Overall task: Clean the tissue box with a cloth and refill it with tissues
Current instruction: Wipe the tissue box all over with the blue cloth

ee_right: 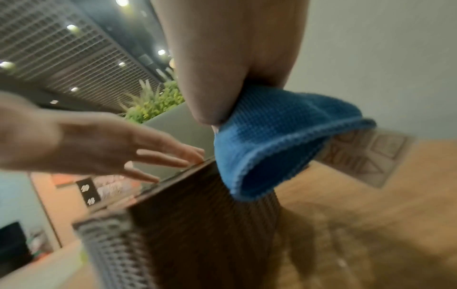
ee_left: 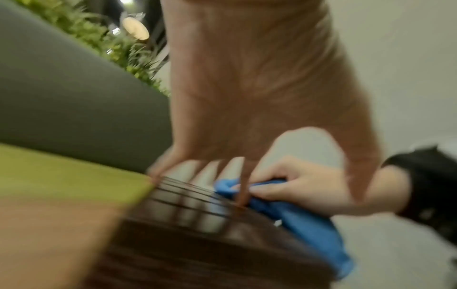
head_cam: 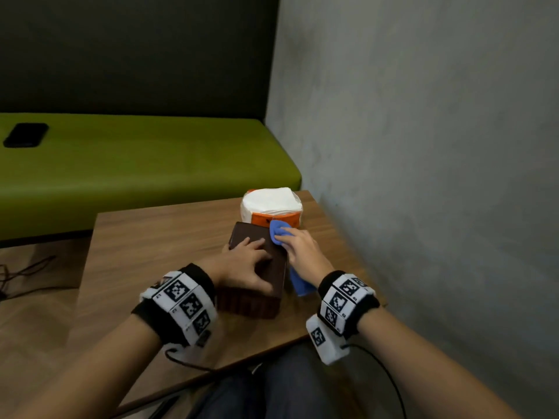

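Tissue box: a dark brown rectangular tissue box (head_cam: 257, 269) with ribbed sides stands on the wooden counter (head_cam: 145, 237), near its right far corner, lid on.
Left hand: the left hand (head_cam: 246, 269) lies palm down on the box lid, fingers spread and fairly straight, pressing on it; the thumb reaches toward the near right corner of the lid.
Right hand: the right hand (head_cam: 299, 247) is at the right edge of the box, its fingers curled round a blue woven cloth (head_cam: 279, 232).
Cloth: one bunched end sticks out past the fingers and touches the far right part of the lid; the other end hangs down along the right side of the box. In the right wrist view the cloth (ee_right: 279, 140) folds over the upper edge of the box's side wall.
Tissues: a white stack of tissues in an orange and clear wrapper (head_cam: 271, 208) sits on the counter just behind the box, touching or nearly touching it; I cannot tell which.
Surroundings: a green padded bench (head_cam: 145, 158) runs behind the counter, with a black phone (head_cam: 25, 135) lying on it at far left. A grey wall (head_cam: 423, 146) stands on the right.
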`<state>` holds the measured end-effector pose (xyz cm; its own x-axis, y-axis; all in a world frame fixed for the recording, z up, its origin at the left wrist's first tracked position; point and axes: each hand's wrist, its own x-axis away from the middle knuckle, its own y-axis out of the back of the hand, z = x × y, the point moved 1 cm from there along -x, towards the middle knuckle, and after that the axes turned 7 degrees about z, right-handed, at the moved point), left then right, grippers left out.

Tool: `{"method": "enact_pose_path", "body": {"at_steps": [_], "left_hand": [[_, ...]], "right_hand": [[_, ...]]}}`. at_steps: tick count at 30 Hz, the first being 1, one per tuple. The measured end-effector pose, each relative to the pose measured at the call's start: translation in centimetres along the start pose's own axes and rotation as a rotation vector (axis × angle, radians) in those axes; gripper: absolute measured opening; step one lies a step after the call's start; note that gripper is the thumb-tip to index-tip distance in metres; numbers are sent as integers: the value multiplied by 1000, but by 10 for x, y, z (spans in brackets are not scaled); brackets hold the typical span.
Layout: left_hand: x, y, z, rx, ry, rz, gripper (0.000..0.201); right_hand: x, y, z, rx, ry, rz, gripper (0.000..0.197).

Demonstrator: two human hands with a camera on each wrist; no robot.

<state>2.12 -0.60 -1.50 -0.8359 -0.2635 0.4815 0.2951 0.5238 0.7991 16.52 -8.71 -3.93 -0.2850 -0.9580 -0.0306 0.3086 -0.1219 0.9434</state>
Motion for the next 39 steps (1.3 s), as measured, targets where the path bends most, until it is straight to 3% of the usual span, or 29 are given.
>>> {"method": "enact_pose_path", "body": {"at_steps": [5,8,11,14,17,18,20,24,26,28,30,31,34,37,39], "left_hand": [[-18,-22,-43,172,533,-118,125],[-22,-19,-47,169,598,-171,119],[-25,-12,-37,216,537,-214,109],[-24,-3,-20,646,312,-247,101],[-20,-5,-16,1180,34,-159,48],[-22,-9,-14,1253,14,-97,37],[-29,-21,-9,1396,9,9,39],[-38,-36,-1,1696,-35,-24,25],[-37,-34,-2,1572,-27,-114,25],[-38,-25,3,1331,37,-288,32],[-39,-14,9,888,119,-435,40],[-38,-9,8,777,145,-438,46],[-39,-5,7,957,130,-274,83],[-32,-7,17,1159,70,-94,70],[-31,-16,33,1228,80,-50,78]], "right_hand": [[23,4,-11,-89,-53,-51,34],[36,6,-18,-199,-77,-99,31],[48,13,-24,-190,-91,-145,31],[54,17,-37,-211,-136,-264,31],[56,17,-45,-256,-208,-350,30],[57,16,-46,-268,-222,-360,29],[59,13,-43,-294,-230,-356,29],[58,1,-24,-351,-164,-404,31],[55,-3,-15,-350,-160,-412,32],[53,-5,-5,-314,-143,-397,33],[53,-9,7,-265,-80,-375,34],[54,-12,13,-247,-57,-358,35],[51,-15,22,-238,-70,-349,38],[56,-15,27,-183,31,-251,40],[63,-19,23,-34,174,-138,44]]}}
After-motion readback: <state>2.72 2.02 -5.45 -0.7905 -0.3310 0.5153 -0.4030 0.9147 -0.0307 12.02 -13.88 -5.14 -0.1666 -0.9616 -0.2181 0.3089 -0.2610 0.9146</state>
